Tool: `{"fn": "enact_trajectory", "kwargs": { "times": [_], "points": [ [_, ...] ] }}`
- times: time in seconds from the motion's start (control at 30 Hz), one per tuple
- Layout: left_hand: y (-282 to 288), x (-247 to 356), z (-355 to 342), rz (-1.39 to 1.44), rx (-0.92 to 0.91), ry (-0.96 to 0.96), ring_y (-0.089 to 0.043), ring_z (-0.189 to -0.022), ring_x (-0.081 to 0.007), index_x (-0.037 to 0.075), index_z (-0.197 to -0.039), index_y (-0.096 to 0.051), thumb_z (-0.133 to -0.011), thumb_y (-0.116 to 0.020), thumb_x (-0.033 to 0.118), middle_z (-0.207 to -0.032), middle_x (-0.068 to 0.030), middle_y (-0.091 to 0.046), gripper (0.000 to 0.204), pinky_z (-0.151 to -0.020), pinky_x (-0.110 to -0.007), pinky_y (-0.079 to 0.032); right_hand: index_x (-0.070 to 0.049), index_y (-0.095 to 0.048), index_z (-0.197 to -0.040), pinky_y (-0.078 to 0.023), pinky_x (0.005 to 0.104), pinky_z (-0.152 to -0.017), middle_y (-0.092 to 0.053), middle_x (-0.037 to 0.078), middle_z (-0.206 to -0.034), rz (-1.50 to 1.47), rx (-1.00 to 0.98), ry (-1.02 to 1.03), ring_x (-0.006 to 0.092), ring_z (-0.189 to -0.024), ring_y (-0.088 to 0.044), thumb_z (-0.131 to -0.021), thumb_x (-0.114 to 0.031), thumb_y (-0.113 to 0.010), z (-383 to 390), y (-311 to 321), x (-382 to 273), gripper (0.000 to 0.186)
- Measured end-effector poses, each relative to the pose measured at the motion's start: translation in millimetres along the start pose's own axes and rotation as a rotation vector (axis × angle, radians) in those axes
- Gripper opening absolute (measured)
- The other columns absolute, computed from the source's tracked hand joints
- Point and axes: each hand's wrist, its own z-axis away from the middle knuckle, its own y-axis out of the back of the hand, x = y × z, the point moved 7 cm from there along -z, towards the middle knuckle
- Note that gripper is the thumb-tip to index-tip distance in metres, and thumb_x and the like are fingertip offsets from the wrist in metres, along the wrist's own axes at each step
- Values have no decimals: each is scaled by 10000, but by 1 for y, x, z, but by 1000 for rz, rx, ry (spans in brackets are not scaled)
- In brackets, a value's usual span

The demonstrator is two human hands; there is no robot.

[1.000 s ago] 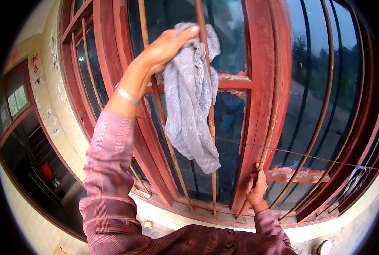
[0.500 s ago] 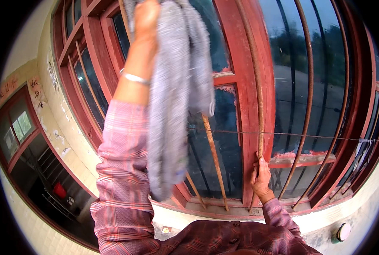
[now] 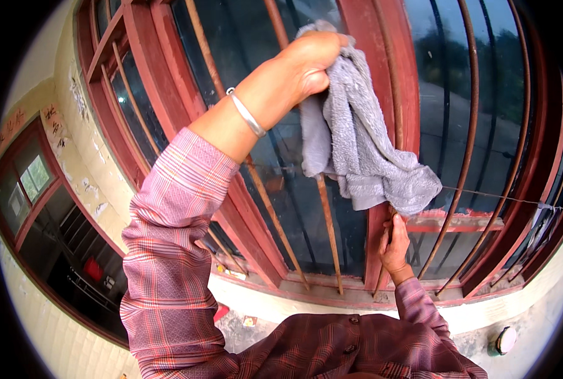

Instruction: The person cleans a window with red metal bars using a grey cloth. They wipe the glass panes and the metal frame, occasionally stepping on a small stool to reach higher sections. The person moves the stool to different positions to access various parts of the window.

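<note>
My left hand (image 3: 316, 57) is raised in front of the barred window, its fingers closed on the top of a fluffy grey towel (image 3: 363, 136). The towel hangs down in folds across the bars, and its lower right corner reaches just above my right hand (image 3: 394, 249). That hand is closed around a rusty window bar (image 3: 393, 69), low down near the sill; the towel covers part of this bar. A silver bangle (image 3: 247, 114) sits on my left wrist.
Red wooden window frames (image 3: 145, 69) hold dark panes behind several rusty bars. A thin wire (image 3: 490, 194) runs across them at the right. On the left is a red-framed doorway (image 3: 48, 170) in a peeling wall. A round container (image 3: 506, 340) stands on the ground, lower right.
My left hand has moved right and slightly down, carrying the towel from the left bars toward the bar my right hand grips. The right hand has stayed on its bar.
</note>
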Motion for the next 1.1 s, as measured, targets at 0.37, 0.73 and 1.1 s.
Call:
{"fn": "enact_trajectory", "kwargs": {
  "times": [0.37,0.73,1.1],
  "points": [
    [111,146,40,387,-498,-308,-584,-978,-277,-43,-1054,-554,-899,-480,93,-1052,-177,-611,219,-912,-381,-460,20,-403,-1264,-483,395,-765,-561,216,-1117,-93,4,3,341,-860,-598,-759,78,-531,-2,1,-11,524],
    [185,209,176,-13,-239,-562,-604,-956,-261,-51,-1114,-539,-939,-407,149,-1062,-170,-613,297,-884,-356,-482,9,-393,-1280,-489,386,-778,-545,222,-1146,-77,-5,-2,330,-867,-599,-762,91,-539,-2,2,-7,545],
    [261,68,235,192,349,-434,-599,-979,-291,-12,-1150,-537,-920,-464,250,-1084,-164,-613,355,-887,-423,-475,26,-427,-1255,-477,375,-860,-536,242,-1177,-79,3,-80,352,-996,-592,-763,84,-563,2,3,0,514]
  ]
}}
